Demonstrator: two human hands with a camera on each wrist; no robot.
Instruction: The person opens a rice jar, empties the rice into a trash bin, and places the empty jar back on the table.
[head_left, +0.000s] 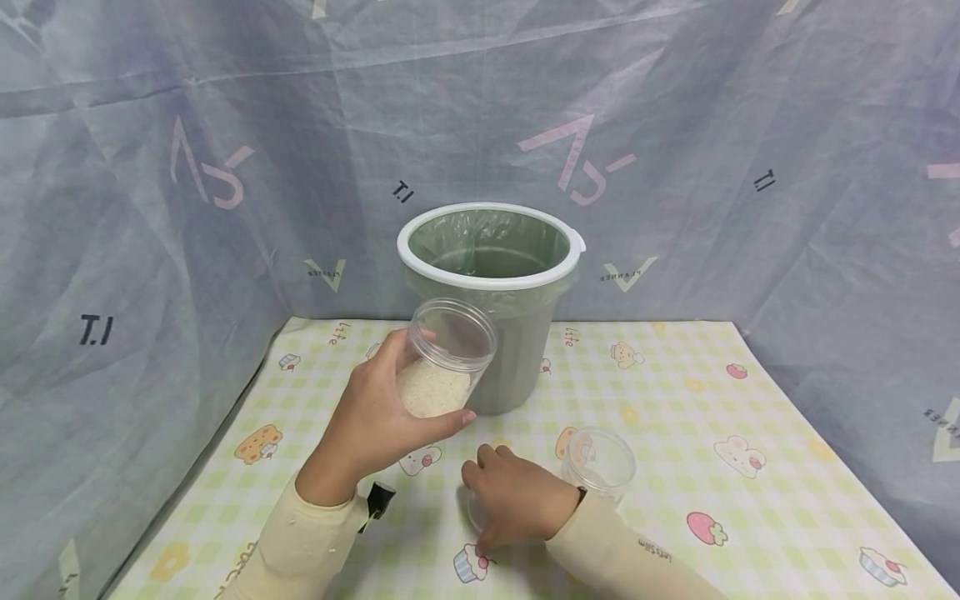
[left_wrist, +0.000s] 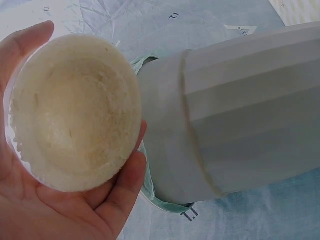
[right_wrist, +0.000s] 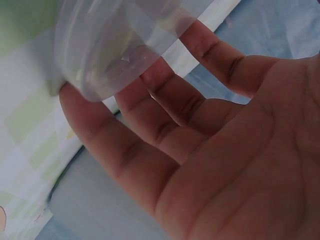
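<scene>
My left hand (head_left: 382, 412) holds a clear plastic jar (head_left: 450, 350) of pale, rice-like grains, tilted in front of the bin. The jar's rounded base (left_wrist: 75, 115) faces the camera in the left wrist view, with fingers and thumb around its side. Low over the table, my right hand (head_left: 521, 496) grips a clear round plastic lid (right_wrist: 115, 55) by its edge. Most of that lid is hidden under the hand in the head view. Beside the right wrist stands another clear plastic container (head_left: 600, 458), partly covered by the sleeve.
A grey bin (head_left: 517, 350) with a white rim and a green liner bag (head_left: 487, 242) stands at the back middle of the table. A checked cloth with cartoon prints (head_left: 675, 467) covers the tabletop. Grey-blue fabric (head_left: 300, 167) hangs behind and at both sides.
</scene>
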